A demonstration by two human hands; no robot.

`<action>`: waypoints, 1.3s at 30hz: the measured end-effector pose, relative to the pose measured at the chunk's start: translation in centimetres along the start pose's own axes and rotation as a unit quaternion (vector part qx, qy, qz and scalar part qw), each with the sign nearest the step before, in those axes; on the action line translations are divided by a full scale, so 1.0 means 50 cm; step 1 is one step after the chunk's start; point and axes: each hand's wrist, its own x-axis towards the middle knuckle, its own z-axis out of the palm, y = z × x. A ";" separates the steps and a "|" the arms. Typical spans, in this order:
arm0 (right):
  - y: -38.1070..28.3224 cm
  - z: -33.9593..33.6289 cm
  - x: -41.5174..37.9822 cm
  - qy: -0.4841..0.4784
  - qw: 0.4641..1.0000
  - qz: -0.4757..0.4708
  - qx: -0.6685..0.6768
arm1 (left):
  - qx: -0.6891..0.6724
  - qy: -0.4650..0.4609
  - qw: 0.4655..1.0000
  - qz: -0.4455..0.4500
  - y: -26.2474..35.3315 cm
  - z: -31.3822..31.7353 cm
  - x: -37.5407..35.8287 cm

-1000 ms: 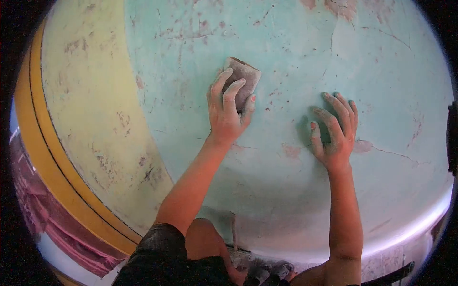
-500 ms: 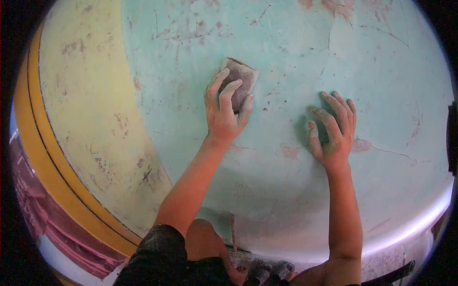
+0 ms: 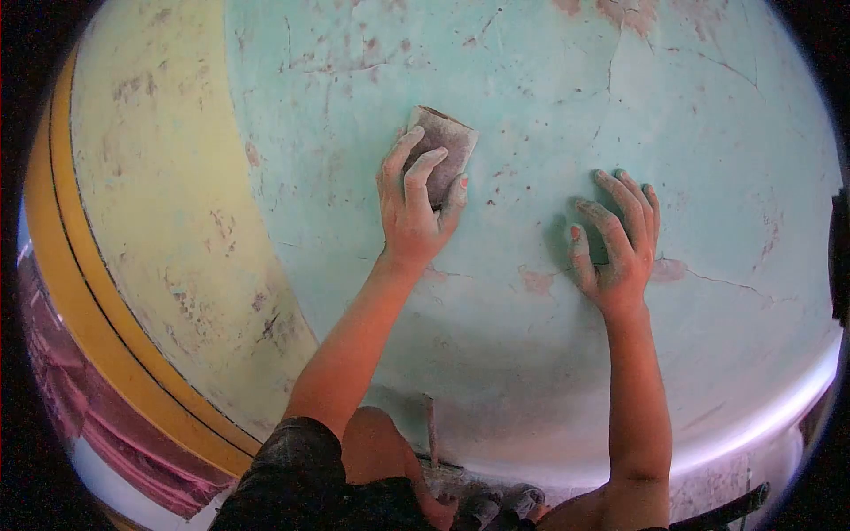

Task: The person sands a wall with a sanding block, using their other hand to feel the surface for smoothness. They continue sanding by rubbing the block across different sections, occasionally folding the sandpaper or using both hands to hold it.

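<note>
My left hand point(image 3: 411, 212) grips a dusty grey-brown sanding block point(image 3: 447, 146), which looks wrapped in worn sandpaper, and presses it flat to the pale green wall point(image 3: 522, 106). Its fingers lie over the block's face and left side, with the thumb along the lower right edge. To the right, my right hand point(image 3: 622, 252) is empty, its bent fingers spread and the fingertips at the wall. Pale dust coats the fingers of both hands. Cracks and bare brownish patches mark the paint around them.
A yellow painted band point(image 3: 159, 177) and an orange-yellow trim strip point(image 3: 66, 257) edge the wall at left. Beyond the trim hangs purplish-red cloth point(image 3: 115, 434). A thin upright stick point(image 3: 432, 429) leans low on the wall, near my knee point(image 3: 376, 438) and feet.
</note>
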 end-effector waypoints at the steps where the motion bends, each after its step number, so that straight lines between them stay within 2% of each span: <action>1: 0.000 0.000 0.000 0.001 1.000 0.001 0.002 | 0.001 0.001 1.000 0.002 -0.001 0.000 0.000; 33: 0.000 0.001 0.000 0.003 1.000 0.001 -0.006 | 0.004 -0.011 1.000 0.003 -0.001 -0.002 0.003; 39: 0.000 0.002 -0.001 0.003 1.000 0.009 -0.009 | -0.025 0.011 1.000 0.003 -0.006 0.004 0.001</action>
